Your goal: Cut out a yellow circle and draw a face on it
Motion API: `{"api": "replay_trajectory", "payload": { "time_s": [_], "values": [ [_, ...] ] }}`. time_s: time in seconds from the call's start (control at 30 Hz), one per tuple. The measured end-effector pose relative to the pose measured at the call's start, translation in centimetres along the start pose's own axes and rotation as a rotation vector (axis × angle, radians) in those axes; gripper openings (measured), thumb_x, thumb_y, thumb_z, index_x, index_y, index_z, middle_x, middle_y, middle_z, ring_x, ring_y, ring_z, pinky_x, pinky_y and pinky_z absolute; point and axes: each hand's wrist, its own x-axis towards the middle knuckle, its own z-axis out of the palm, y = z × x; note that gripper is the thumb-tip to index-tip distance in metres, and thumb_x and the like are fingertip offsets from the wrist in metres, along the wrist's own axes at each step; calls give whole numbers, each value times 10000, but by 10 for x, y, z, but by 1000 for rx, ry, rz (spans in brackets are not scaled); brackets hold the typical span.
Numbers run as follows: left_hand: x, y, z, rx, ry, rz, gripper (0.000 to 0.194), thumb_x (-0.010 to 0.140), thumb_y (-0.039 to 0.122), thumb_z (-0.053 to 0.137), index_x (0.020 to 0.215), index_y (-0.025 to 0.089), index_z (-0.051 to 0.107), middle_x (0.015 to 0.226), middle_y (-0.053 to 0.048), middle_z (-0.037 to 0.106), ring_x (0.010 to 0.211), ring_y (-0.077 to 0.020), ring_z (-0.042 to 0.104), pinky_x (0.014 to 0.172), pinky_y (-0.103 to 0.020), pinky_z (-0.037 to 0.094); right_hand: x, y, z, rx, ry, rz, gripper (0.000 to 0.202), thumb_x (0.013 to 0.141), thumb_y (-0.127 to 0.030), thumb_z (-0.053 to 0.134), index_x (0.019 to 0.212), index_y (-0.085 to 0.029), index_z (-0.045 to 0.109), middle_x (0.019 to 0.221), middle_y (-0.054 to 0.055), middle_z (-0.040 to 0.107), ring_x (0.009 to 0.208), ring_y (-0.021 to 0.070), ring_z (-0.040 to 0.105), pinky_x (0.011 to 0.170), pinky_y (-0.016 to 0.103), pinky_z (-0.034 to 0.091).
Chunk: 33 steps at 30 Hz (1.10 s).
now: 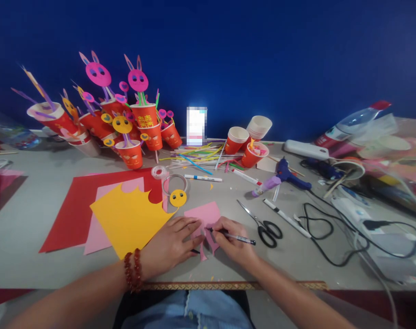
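Pen work on pink paper (204, 211), left of the scissors (269, 234)
Clamping the pen (242, 238) between the fingers and thumb of the right hand (234, 242), just left of the scissors, and bringing its tip to the paper; too small to tell whether touching. Spreading the left hand (172, 242), farther left of the scissors, fingers apart, and steadying the paper's left side with the fingertips. Working well, by judgement, means pinning close to the tip without crowding it, stroking lightly across the narrow near-side legs (203, 252), and pulling toward firmly held paper rather than pushing into loose edges, so avoiding buckling or tearing. Leaving the yellow sheet (129, 217) lying well left of the scissors, and the marker (286, 218) just right of them.
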Motion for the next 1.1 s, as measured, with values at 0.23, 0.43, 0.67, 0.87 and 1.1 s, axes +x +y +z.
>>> {"api": "replay_trajectory", "payload": {
  "time_s": [0.23,0.43,0.67,0.87,1.1],
  "values": [
    [-1,-1,2,-10,5,-2,418,891,318,655,1286,227,552,1392,-118,543,1330,-285,434,1073,-476,385,-1,2,1,-7,1,-11,112,750,-149,486,664,-211,522,585,-34,531,538,122,472,550,234,360],
    [0,-1,1,-4,7,1,403,898,321,648,1279,226,558,1391,-117,542,1323,-284,440,1068,-472,391,-1,3,1,-6,3,-38,120,738,-130,495,653,-208,527,566,-38,528,514,116,454,537,230,348],
    [-1,-1,1,12,14,3,403,899,326,648,1277,222,559,1391,-122,540,1316,-290,448,1065,-475,394,-2,5,3,0,7,-56,123,710,-123,488,627,-208,517,554,-34,535,505,117,464,527,227,345],
    [-1,-1,2,8,15,7,408,905,349,639,1282,216,554,1392,-120,540,1320,-292,442,1071,-475,392,-2,4,2,15,-6,-60,122,698,-135,470,604,-210,492,538,-33,532,493,115,460,521,226,346],
    [-1,0,0,9,14,6,391,907,340,634,1270,212,565,1391,-127,540,1317,-289,448,1067,-473,398,-3,2,1,35,-23,-50,121,684,-141,463,586,-212,464,518,-38,511,482,111,440,508,222,327]
  ]
}}
